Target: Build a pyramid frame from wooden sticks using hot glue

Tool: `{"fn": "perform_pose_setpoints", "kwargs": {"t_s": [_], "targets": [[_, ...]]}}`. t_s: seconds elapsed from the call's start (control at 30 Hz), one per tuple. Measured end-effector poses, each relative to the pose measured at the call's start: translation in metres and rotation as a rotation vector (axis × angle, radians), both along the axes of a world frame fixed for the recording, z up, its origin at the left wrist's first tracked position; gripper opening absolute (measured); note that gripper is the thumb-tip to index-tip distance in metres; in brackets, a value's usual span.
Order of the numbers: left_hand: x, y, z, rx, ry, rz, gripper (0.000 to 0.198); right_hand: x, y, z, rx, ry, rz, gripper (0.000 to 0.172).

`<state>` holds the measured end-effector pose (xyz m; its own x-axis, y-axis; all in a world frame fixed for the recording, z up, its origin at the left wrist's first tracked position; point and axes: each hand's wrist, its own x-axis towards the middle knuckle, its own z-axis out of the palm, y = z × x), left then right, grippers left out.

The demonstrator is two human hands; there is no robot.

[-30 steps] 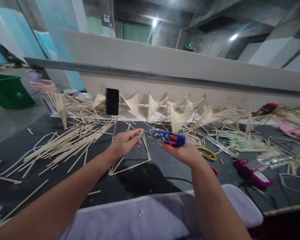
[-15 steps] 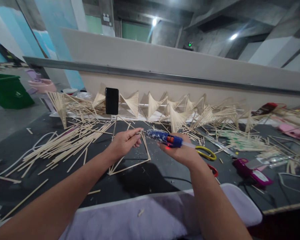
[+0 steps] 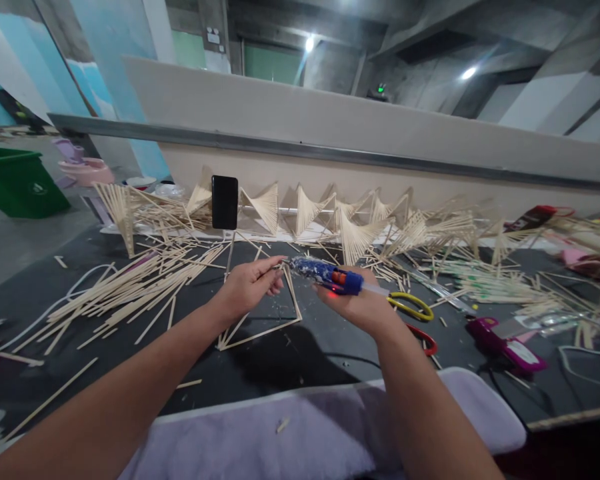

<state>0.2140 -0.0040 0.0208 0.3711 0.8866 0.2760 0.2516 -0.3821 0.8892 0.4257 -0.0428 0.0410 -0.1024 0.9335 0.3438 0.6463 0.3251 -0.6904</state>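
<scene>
Currently, the stick frame stands on the dark worktop, its thin sticks meeting in corners. At its upper right corner, the left hand has thumb and forefinger pinching the sticks; the exact contact is too small to make out. To the right of the frame, the right hand has its fingers wrapped around a blue glue gun, mostly hidden behind it. The gun's nozzle points at the frame's pinched corner, very close to the left fingertips; a red light glows on its body, and a clear rod sticks out at the back.

Left of the frame lies a spread of loose sticks. Beyond it are a black phone-like device and a row of twisted stick pieces. Right of it, past the gun, are a yellow loop, a red loop and, farther off, a magenta tool. Nearer the person than the frame is a lilac cloth.
</scene>
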Motion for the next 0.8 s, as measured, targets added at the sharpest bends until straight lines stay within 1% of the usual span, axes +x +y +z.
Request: {"fn": "perform_pose_setpoints", "kwargs": {"t_s": [0.13, 0.27, 0.37, 0.5, 0.63, 0.8], "targets": [[0.000, 0.000, 0.001, 0.002, 0.004, -0.003, 0.044, 0.000, -0.001, -0.001, -0.026, -0.061, -0.024, 0.030], [-0.001, 0.000, 0.001, 0.000, 0.012, -0.025, 0.044, 0.004, -0.001, 0.001, -0.086, 0.021, -0.019, 0.028], [-0.001, 0.000, 0.000, 0.018, 0.026, -0.018, 0.045, 0.004, 0.000, 0.005, -0.127, 0.067, -0.006, 0.026], [-0.002, 0.000, -0.001, 0.043, 0.049, -0.002, 0.046, 0.004, 0.003, 0.009, -0.119, 0.096, 0.054, 0.022], [-0.002, 0.001, 0.000, 0.065, 0.074, -0.004, 0.046, 0.005, 0.004, 0.008, -0.121, 0.118, 0.052, 0.021], [-0.002, 0.000, 0.001, 0.043, 0.073, 0.000, 0.048, 0.009, 0.002, 0.011, -0.161, 0.110, 0.062, 0.020]]}}
